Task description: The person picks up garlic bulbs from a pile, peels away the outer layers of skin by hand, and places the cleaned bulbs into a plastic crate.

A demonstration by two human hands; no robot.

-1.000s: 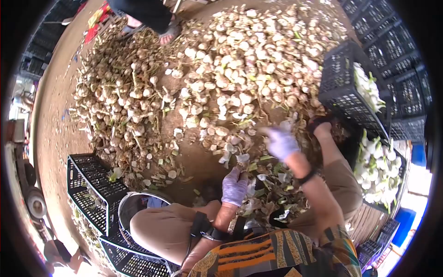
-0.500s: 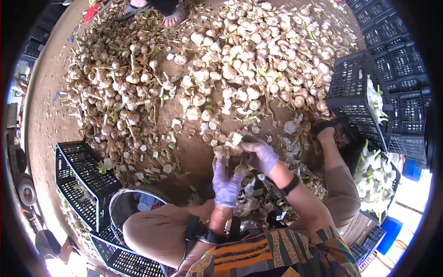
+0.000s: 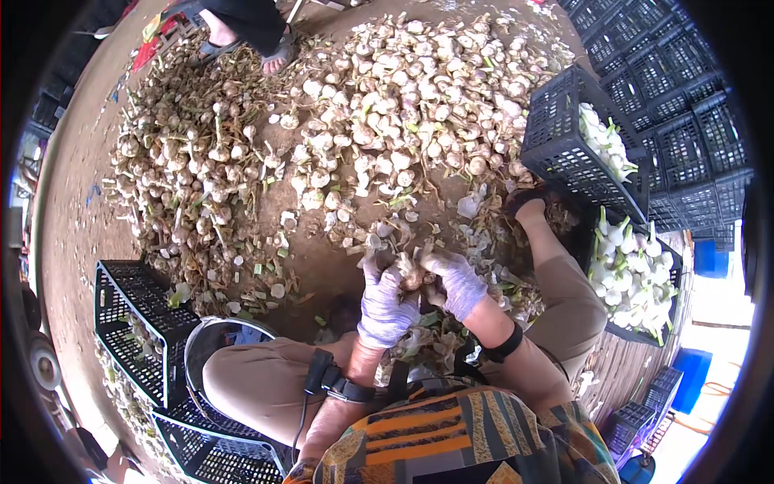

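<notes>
Between my two gloved hands is a garlic bulb [image 3: 412, 277] with brownish, dirty outer skin. My left hand [image 3: 385, 305] has its fingers closed against the bulb's left side. On the other side, my right hand [image 3: 458, 284] grips it with bent fingers. The gloves are pale purple and soiled at the fingertips, which partly hide the bulb. Loose garlic skins [image 3: 427, 343] lie below the hands between my legs. Ahead on the ground spreads a large heap of unpeeled garlic bulbs [image 3: 435, 105].
A second heap of garlic with stalks [image 3: 193, 161] lies to the left. Black crates [image 3: 145, 323] and a bucket [image 3: 205, 347] stand by my left knee. Cleaned white garlic [image 3: 633, 274] fills a crate at right, below another tilted crate [image 3: 556, 133]. A person's foot [image 3: 276, 60] is at the far edge.
My hands have come closer together around the bulb, and the left has turned so its back shows more. The view has shifted, with more of the cleaned garlic crate showing.
</notes>
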